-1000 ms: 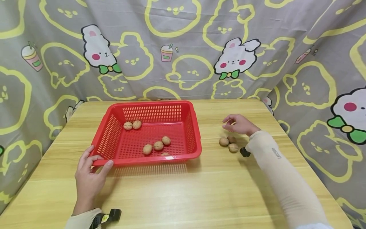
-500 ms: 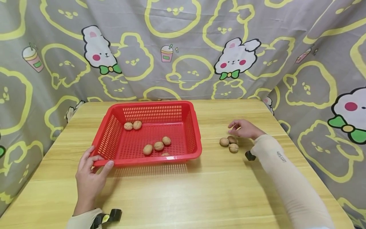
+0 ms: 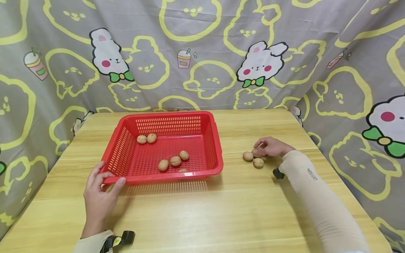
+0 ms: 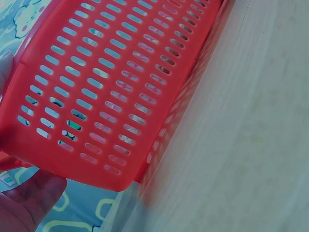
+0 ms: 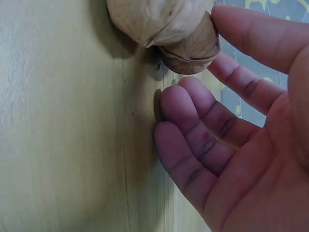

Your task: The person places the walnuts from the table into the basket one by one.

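Observation:
At the near left corner of a red plastic basket [image 3: 172, 177], my left hand [image 3: 99, 193] grips the rim, thumb on the near side and fingers along the left side. The left wrist view shows those fingers against the slotted wall. Out on the right of the table, my right hand [image 3: 272, 147] has its thumb and index finger on either side of a walnut [image 5: 193, 48], pinching it. That walnut is mostly covered by the hand in the head view. Right beside it lie a second walnut [image 3: 248, 156] and a third walnut [image 3: 258, 163].
Inside the basket, two walnuts [image 3: 152, 137] sit at the back left. Several more walnuts [image 3: 175, 161] lie towards its front, one partly hidden by the rim. Wooden tabletop [image 3: 190, 218] spreads around the basket, and a patterned curtain [image 3: 209, 42] hangs behind.
My right hand has moved slightly right and towards me, coming down onto the rear walnut of the small group. The left hand and basket have stayed put.

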A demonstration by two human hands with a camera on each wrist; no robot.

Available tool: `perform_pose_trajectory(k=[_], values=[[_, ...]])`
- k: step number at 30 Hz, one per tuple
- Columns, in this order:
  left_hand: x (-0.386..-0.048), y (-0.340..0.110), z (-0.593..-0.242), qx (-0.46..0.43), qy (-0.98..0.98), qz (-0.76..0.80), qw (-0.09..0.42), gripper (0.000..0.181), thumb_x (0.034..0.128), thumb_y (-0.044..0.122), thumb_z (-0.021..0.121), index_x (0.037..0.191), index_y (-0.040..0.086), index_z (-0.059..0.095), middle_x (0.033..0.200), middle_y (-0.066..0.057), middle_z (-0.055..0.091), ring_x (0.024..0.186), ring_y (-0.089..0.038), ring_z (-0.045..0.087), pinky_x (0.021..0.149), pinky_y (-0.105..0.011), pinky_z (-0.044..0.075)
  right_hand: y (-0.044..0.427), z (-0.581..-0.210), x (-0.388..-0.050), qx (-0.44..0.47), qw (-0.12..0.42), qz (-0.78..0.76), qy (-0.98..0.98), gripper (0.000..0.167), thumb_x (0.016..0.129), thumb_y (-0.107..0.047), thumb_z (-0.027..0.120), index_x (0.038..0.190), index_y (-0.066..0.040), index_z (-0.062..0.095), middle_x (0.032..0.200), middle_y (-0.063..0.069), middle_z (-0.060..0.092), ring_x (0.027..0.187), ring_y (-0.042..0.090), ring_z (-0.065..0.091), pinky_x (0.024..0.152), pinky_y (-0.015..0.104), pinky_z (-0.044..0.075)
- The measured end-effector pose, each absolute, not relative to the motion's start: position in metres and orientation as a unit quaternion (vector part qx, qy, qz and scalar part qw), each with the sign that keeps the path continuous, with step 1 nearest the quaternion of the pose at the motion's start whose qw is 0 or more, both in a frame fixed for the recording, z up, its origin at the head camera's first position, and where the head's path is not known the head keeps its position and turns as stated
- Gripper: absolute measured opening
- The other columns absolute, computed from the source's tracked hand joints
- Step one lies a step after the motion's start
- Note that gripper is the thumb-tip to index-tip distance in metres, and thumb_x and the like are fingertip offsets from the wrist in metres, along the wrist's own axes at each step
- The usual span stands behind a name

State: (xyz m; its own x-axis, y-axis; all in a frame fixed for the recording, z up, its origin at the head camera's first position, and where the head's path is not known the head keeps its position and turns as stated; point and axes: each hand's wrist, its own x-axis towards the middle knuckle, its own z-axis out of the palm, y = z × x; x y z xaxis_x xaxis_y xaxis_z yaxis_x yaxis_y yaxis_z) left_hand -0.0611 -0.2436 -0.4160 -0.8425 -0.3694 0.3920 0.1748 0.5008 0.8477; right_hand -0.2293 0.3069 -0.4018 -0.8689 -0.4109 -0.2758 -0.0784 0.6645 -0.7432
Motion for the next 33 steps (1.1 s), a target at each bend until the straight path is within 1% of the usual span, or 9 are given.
perform_pose_trajectory(k=[3, 6, 11, 16, 20, 24, 28, 33], values=[[-0.0605, -0.243, -0.4151, 0.062, -0.824, -0.494, 0.271, 0.029, 0.0777, 0.006, 0.079, 0.092, -0.006, 0.058, 0.146, -0.001, 0.041, 0.128, -0.03, 0.041, 0.087, -0.009, 0.041, 0.3081, -0.4008, -0.2279, -0.155, 0.225, -0.398, 0.876, 0.04, 0.091, -0.03, 0.067, 0.109, 0.005, 0.057, 0.081, 0.007, 0.058, 0.069, 0.015, 0.055, 0.061, 0.026, 0.048], [-0.0604, -0.2424, -0.4135, 0.062, -0.827, -0.491, 0.268, 0.029, 0.0776, 0.006, 0.08, 0.092, -0.006, 0.057, 0.146, 0.0, 0.041, 0.127, -0.031, 0.041, 0.087, -0.008, 0.041, 0.3073, -0.3998, -0.2274, -0.153, 0.238, -0.394, 0.875, 0.04, 0.091, -0.031, 0.066, 0.11, 0.004, 0.056, 0.079, 0.006, 0.058, 0.069, 0.016, 0.054, 0.061, 0.027, 0.048], [-0.0614, -0.2425, -0.4132, 0.059, -0.827, -0.49, 0.269, 0.028, 0.0778, 0.005, 0.079, 0.091, -0.006, 0.057, 0.146, 0.0, 0.041, 0.126, -0.032, 0.042, 0.085, -0.008, 0.041, 0.3046, -0.4001, -0.2277, -0.125, 0.238, -0.372, 0.888, 0.035, 0.093, -0.023, 0.065, 0.112, 0.005, 0.056, 0.077, 0.006, 0.058, 0.071, 0.018, 0.054, 0.063, 0.028, 0.047], [-0.0619, -0.2435, -0.4152, 0.061, -0.822, -0.497, 0.271, 0.029, 0.0776, 0.005, 0.079, 0.093, -0.006, 0.058, 0.146, -0.002, 0.041, 0.127, -0.03, 0.041, 0.087, -0.009, 0.041, 0.304, -0.399, -0.2269, -0.124, 0.228, -0.366, 0.894, 0.03, 0.093, -0.019, 0.064, 0.111, 0.005, 0.056, 0.076, 0.006, 0.059, 0.07, 0.019, 0.054, 0.063, 0.03, 0.047], [-0.0611, -0.2431, -0.4142, 0.064, -0.826, -0.493, 0.266, 0.029, 0.0773, 0.006, 0.08, 0.092, -0.005, 0.058, 0.146, 0.001, 0.041, 0.126, -0.03, 0.042, 0.086, -0.008, 0.041, 0.3059, -0.4005, -0.2278, -0.123, 0.221, -0.367, 0.895, 0.029, 0.094, -0.018, 0.062, 0.112, 0.005, 0.056, 0.081, 0.007, 0.062, 0.071, 0.019, 0.056, 0.064, 0.03, 0.049], [-0.0611, -0.2426, -0.413, 0.065, -0.828, -0.491, 0.262, 0.03, 0.0777, 0.008, 0.08, 0.092, -0.005, 0.057, 0.146, 0.002, 0.041, 0.127, -0.032, 0.041, 0.086, -0.008, 0.042, 0.3062, -0.4012, -0.2277, -0.12, 0.217, -0.375, 0.894, 0.034, 0.094, -0.019, 0.061, 0.117, 0.006, 0.056, 0.088, 0.009, 0.063, 0.072, 0.019, 0.056, 0.064, 0.029, 0.051], [-0.0611, -0.2431, -0.4136, 0.067, -0.83, -0.488, 0.262, 0.03, 0.0782, 0.008, 0.08, 0.093, -0.004, 0.057, 0.146, 0.002, 0.04, 0.128, -0.032, 0.04, 0.086, -0.008, 0.042, 0.3049, -0.3997, -0.2268, -0.119, 0.208, -0.377, 0.894, 0.037, 0.095, -0.02, 0.061, 0.119, 0.007, 0.056, 0.09, 0.01, 0.061, 0.073, 0.019, 0.055, 0.064, 0.03, 0.051], [-0.0602, -0.2426, -0.4136, 0.065, -0.831, -0.486, 0.264, 0.029, 0.0779, 0.007, 0.08, 0.092, -0.005, 0.057, 0.146, 0.003, 0.041, 0.126, -0.03, 0.042, 0.085, -0.008, 0.042, 0.3043, -0.4005, -0.2271, -0.114, 0.192, -0.374, 0.9, 0.035, 0.094, -0.018, 0.06, 0.117, 0.008, 0.055, 0.093, 0.012, 0.058, 0.074, 0.019, 0.055, 0.065, 0.032, 0.052]])
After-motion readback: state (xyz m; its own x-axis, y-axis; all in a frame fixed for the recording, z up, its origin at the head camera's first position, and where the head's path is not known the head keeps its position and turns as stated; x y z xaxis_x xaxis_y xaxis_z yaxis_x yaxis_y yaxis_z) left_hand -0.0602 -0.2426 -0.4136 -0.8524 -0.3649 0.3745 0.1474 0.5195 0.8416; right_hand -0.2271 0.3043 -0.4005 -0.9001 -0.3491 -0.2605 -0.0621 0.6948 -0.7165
